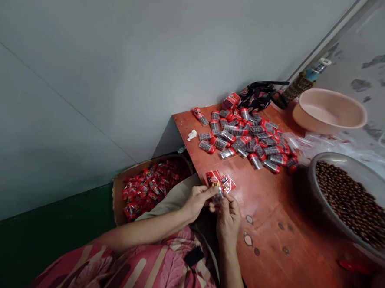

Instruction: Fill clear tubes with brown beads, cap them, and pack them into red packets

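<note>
Just over the near table edge, my left hand and my right hand both grip one small red printed packet. A clear lower part with dark contents shows between the fingers. My left thumb presses on its front, while the right fingers pinch its lower end, partly hiding it. Right behind it on the table lies some red and white printed packaging. Farther back is a heap of clear tubes with red caps, filled with dark round pieces.
A carton of red packets stands low at the left. On the red table are a big tub of brown beads, a pink basin, clear plastic bags, a dark patterned bag and a crumpled white scrap.
</note>
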Demonstrator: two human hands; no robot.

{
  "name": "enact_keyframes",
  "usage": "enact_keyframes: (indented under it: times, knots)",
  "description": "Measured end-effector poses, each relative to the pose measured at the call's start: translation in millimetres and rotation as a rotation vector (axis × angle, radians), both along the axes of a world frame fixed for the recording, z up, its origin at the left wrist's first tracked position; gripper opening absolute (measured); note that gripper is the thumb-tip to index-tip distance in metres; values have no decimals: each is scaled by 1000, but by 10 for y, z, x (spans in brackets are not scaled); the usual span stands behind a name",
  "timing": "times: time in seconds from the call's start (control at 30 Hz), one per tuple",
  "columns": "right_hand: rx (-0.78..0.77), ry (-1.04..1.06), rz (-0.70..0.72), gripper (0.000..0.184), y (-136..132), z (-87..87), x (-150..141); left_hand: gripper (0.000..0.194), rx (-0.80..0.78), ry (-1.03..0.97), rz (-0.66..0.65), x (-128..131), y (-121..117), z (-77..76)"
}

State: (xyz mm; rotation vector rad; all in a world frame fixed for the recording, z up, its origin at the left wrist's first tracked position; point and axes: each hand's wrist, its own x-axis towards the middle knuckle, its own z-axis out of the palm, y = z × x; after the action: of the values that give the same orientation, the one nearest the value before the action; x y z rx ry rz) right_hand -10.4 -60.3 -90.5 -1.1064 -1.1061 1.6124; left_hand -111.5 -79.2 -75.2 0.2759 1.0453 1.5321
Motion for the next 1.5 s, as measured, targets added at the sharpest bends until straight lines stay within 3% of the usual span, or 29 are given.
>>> enact_keyframes:
  times: [0.13,0.27,0.37,0.47,0.53,0.6,0.7,0.8,0.87,1.0,1.1,1.2,1.3,1.5]
  knots:
    - [-18,5,64,32,-7,-43,58,31,7,-10,4,-53,-8,-32]
    - [-35,17,22,20,43,-35,-14,31,3,16,-46,-25,-58,-34]
    - [-41,15,50,21,82,11,-98,29,16,-25,-47,-94,-109,17]
    - [-37,15,67,28,95,54,-103,32,-9,-134,76,-303,-222,19]
    - [-42,-4,37,31,106,68,-46,39,-107,-191,232,-449,-337,-37]
    - [-42,-33,-4,29,127,70,36,42,-233,-158,305,-527,-437,-103]
    - [-11,-64,-67,26,162,67,138,41,-232,150,165,-477,-428,-107]
    - [9,-77,-92,24,171,74,185,31,67,716,-37,-340,-174,11]
    - [13,-94,-81,23,161,87,210,30,245,991,-123,-271,56,68]
    - [22,-154,-63,25,154,109,305,29,261,1228,-202,-213,377,-26]
    - [33,-212,-41,25,214,107,371,24,289,1257,-182,-201,428,-155]
    - [96,-301,-51,25,338,86,360,21,311,1234,-151,-186,399,-180]
    - [161,-323,-89,32,479,73,278,19,276,1088,-152,-156,349,-77]
    - [59,-107,6,44,648,219,166,28,205,772,-88,-157,288,164]
